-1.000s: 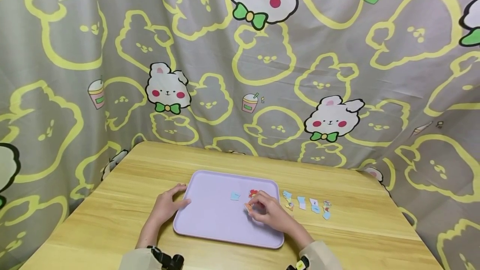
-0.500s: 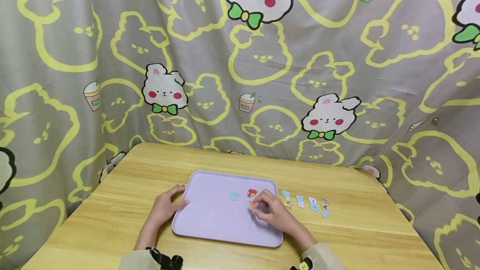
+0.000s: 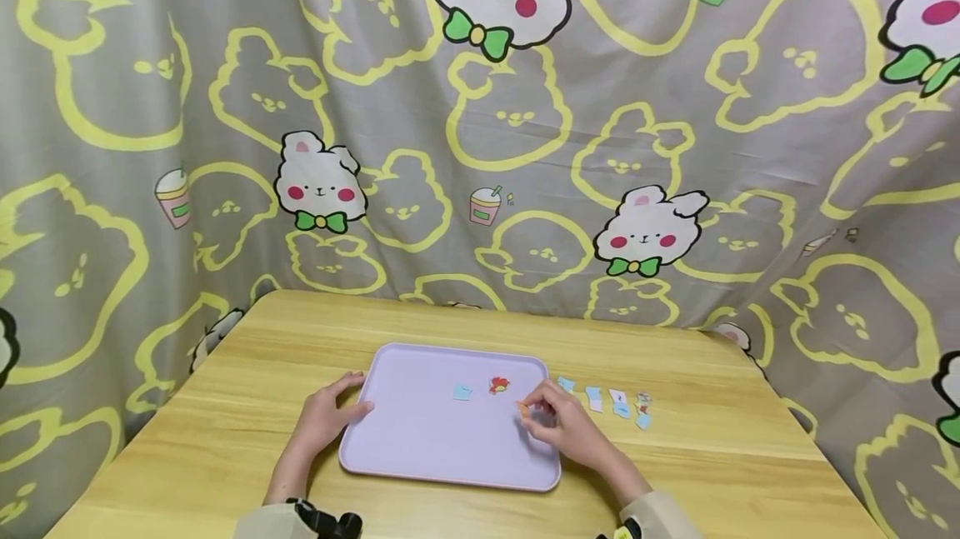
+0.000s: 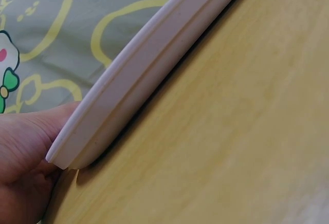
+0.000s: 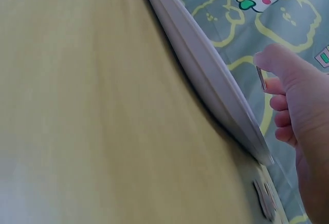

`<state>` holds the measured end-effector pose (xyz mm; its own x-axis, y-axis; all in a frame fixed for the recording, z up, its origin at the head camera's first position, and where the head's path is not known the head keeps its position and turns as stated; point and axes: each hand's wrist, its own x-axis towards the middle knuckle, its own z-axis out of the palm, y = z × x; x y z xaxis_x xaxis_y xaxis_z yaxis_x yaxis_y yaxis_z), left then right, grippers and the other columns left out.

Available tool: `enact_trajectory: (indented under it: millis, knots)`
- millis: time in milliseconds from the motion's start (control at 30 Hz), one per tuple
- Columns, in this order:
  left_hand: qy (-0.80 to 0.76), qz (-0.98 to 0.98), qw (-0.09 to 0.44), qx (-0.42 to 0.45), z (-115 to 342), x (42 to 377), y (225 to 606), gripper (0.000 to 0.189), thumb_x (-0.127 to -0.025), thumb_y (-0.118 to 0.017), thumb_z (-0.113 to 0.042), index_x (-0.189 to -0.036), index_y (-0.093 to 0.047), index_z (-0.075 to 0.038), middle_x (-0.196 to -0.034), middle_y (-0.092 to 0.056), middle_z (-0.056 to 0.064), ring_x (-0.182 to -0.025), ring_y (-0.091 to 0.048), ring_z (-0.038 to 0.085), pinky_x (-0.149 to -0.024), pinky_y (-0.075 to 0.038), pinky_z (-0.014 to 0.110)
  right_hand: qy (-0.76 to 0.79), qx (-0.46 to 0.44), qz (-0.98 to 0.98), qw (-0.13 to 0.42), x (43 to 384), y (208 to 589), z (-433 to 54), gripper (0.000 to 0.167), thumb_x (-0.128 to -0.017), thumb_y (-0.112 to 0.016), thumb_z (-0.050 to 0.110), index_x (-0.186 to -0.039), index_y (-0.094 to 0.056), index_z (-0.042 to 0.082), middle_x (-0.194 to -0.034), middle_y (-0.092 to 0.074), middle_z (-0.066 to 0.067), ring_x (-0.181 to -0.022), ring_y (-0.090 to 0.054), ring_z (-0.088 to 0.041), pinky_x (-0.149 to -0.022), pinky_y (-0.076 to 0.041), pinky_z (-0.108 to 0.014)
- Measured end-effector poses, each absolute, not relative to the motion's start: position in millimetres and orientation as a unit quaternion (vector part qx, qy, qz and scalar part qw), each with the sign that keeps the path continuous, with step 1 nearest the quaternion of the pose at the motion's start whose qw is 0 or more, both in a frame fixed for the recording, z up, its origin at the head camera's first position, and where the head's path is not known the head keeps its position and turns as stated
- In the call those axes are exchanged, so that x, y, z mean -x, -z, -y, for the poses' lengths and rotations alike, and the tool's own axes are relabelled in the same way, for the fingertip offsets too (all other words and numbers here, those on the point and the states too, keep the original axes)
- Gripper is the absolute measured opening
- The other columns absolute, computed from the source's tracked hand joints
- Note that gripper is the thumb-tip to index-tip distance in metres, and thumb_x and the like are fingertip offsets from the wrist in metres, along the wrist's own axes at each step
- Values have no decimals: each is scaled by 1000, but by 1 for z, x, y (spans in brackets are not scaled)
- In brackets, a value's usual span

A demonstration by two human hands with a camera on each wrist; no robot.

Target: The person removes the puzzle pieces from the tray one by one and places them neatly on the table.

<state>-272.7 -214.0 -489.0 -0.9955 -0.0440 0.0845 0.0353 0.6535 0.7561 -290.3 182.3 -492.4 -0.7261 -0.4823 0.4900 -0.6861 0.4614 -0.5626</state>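
On the wooden table lies a lilac tray (image 3: 442,443). My left hand (image 3: 321,421) rests against its left edge, relaxed fingers along the outside and thumb over the rim; the thumb (image 4: 54,124) reaches behind the tray wall in the left wrist view. Over the tray's right part, my right hand (image 3: 567,429) pinches a small orange puzzle piece (image 3: 523,410) between thumb and fingertips. The right wrist view shows that piece (image 5: 261,78) edge-on, thin and raised above the rim. Inside the tray lie a light blue piece (image 3: 462,392) and a red piece (image 3: 498,386), apart from each other.
Right of the tray, several more puzzle pieces (image 3: 619,403) lie on the table (image 3: 720,447) in short columns, some partly behind my right hand. A grey curtain (image 3: 420,106) with yellow cartoon outlines hangs around the table's back and sides.
My right hand has moved right, away from the red piece and toward the tray's right edge, still pinching the orange piece. The left hand keeps its place at the tray.
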Motion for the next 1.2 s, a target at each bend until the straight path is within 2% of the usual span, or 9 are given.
enact_trajectory:
  millis: [367, 900, 1200]
  knots:
    - [420, 906, 50, 2, 214, 271, 488, 51, -88, -73, -18, -133, -58, 1, -146, -46, 26, -141, -37, 45, -116, -32, 59, -372, -367, 830, 193, 287, 493, -206, 25, -77, -79, 4, -96, -64, 12, -81, -55, -3, -69, -46, -15, -57, -42, -19]
    - [416, 908, 44, 5, 214, 273, 488, 52, -88, -72, -21, -133, -58, 1, -146, -46, 26, -141, -36, 46, -116, -31, 60, -341, -335, 859, 181, 279, 498, -246, 22, -79, -77, 6, -94, -63, 14, -78, -49, 3, -71, -42, -5, -60, -38, -14]
    - [418, 908, 37, 2, 214, 273, 487, 52, -89, -72, -20, -134, -57, 1, -147, -45, 26, -141, -35, 45, -117, -30, 59, -323, -322, 871, 179, 273, 500, -265, 25, -77, -78, 6, -91, -60, 17, -77, -46, 4, -70, -40, -5, -60, -35, -13]
